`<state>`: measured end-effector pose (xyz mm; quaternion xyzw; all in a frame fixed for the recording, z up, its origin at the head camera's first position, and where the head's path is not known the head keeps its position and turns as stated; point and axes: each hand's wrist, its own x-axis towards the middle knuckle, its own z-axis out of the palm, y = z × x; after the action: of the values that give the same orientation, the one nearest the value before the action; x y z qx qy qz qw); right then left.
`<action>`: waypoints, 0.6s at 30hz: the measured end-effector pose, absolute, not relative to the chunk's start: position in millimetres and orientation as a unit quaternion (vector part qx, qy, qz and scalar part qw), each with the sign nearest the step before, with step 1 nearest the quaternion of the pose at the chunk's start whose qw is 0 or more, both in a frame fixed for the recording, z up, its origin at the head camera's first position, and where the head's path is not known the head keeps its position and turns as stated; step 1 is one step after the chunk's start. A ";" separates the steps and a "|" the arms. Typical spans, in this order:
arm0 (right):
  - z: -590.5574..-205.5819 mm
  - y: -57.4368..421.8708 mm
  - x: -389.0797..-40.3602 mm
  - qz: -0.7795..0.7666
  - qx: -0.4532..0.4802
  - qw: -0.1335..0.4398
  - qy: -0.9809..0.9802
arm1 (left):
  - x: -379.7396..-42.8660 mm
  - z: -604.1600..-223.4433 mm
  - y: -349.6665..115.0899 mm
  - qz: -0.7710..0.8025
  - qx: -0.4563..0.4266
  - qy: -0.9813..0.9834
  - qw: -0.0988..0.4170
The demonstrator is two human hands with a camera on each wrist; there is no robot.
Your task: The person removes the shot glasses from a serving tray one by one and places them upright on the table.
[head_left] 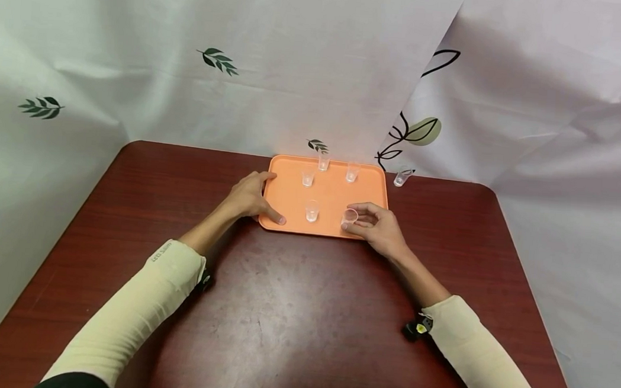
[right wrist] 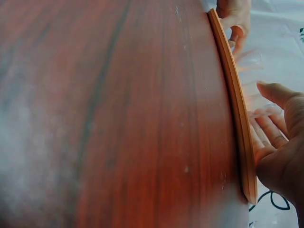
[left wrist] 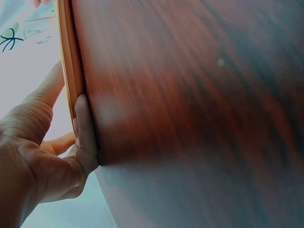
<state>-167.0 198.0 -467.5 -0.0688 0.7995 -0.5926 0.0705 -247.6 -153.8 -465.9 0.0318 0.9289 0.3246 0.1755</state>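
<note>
An orange tray (head_left: 332,195) lies at the table's far edge with several small clear plastic cups standing on it. My left hand (head_left: 250,197) holds the tray's left end, its thumb over the top and other fingers against the outer side, as the left wrist view (left wrist: 52,147) shows. My right hand (head_left: 380,227) is at the tray's front right corner, thumb and fingers around a clear cup (head_left: 349,216). Another cup (head_left: 312,212) stands to its left. Farther back are a cup (head_left: 308,176), one at the rim (head_left: 324,161) and one at right (head_left: 351,172).
One more clear cup (head_left: 401,177) sits tilted in view off the tray's right side, by the back edge. The dark red wooden table (head_left: 281,323) stretches toward me. A white leaf-print curtain (head_left: 274,97) hangs right behind the table.
</note>
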 end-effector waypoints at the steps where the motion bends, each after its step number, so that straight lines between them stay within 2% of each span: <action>1: -467.4 197.8 -167.0 -0.594 -0.068 0.068 0.799 | -248.2 -466.7 -153.7 0.324 0.033 0.929 0.175; 18: -461.2 213.9 -168.5 -0.590 -0.066 0.046 0.803 | -241.6 -454.8 -150.0 0.330 0.033 0.926 0.183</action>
<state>-168.5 213.9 -461.2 -0.0665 0.8035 -0.5899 0.0457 -241.6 -150.0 -454.8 0.0330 0.9257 0.3295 0.1830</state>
